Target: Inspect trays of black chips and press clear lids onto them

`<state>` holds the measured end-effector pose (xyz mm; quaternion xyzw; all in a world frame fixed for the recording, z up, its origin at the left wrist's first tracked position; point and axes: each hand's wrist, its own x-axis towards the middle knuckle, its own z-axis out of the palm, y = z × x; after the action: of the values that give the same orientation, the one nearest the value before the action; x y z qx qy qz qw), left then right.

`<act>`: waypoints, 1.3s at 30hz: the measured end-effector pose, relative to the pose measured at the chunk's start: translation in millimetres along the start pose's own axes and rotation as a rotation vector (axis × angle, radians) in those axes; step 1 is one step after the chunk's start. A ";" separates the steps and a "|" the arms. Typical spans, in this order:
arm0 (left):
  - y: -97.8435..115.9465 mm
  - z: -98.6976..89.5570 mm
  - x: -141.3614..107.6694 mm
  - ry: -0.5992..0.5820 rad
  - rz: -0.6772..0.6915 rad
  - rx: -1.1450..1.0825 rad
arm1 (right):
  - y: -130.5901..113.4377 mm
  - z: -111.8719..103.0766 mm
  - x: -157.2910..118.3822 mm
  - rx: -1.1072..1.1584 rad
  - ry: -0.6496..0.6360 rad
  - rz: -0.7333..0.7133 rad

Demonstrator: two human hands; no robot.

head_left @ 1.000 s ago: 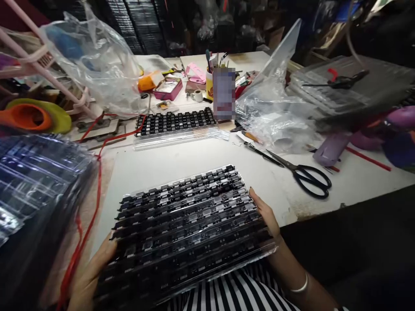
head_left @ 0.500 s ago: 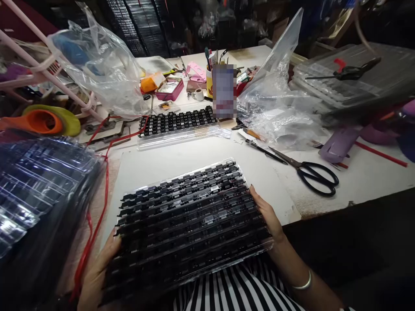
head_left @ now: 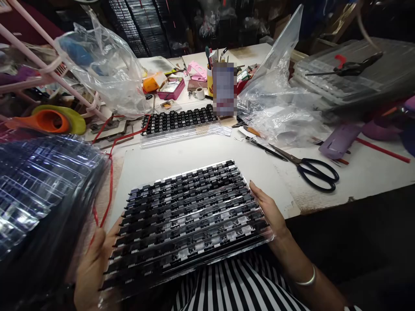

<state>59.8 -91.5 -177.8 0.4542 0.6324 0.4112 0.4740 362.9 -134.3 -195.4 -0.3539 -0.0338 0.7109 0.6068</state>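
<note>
A clear plastic tray [head_left: 191, 216] filled with rows of small black parts with metal pins is held over the near edge of the white work board [head_left: 181, 156]. My left hand [head_left: 97, 263] grips its left side, thumb toward the red string. On the opposite side, my right hand [head_left: 267, 209] is closed around the tray's right edge, with its fingers mostly hidden beneath. A second tray of similar black parts [head_left: 180, 121] lies farther back on the table.
Scissors [head_left: 313, 172] and a slim black tool [head_left: 266, 148] lie to the right. Stacked clear trays [head_left: 48, 185] with a red string [head_left: 110, 185] stand at the left. Plastic bags [head_left: 275, 112], a pen cup [head_left: 210, 82] and a pink box [head_left: 171, 90] are farther back.
The held tray has tilted, so its near rows show more clearly and catch more light. My left hand has shifted slightly along its left side.
</note>
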 end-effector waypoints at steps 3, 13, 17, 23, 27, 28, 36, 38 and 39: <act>-4.1 -2.9 0.3 0.090 -0.018 -0.176 | 2.9 -4.5 -7.6 -0.121 0.129 -0.220; -18.1 5.7 21.2 0.257 0.194 -0.262 | 12.0 -15.1 -5.6 -0.836 0.213 -0.637; -23.0 -2.3 23.5 0.207 0.150 -0.295 | 5.3 -21.4 -6.9 -0.945 0.157 -0.631; -12.5 -9.3 19.3 0.292 0.272 0.069 | -16.5 -3.0 1.8 -1.527 0.054 -1.026; 9.1 12.2 8.9 0.244 0.565 0.384 | -15.0 27.9 24.0 -1.966 -0.182 -1.097; 13.3 20.1 6.2 0.181 0.649 0.400 | -13.0 34.4 30.1 -2.062 -0.228 -1.070; 17.0 68.5 -1.6 -0.090 0.958 0.473 | -9.6 50.4 51.1 -2.262 -0.370 -0.973; 17.3 74.6 -2.0 -0.106 0.977 0.468 | -12.2 49.5 44.2 -2.176 -0.414 -1.062; 17.7 77.3 -2.6 -0.122 0.974 0.464 | -13.1 49.3 38.9 -2.123 -0.437 -1.117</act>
<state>138.6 -82.7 -176.8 0.8104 0.3943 0.4059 0.1518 346.5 -77.7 -170.3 -0.4839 -0.8470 0.0157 0.2196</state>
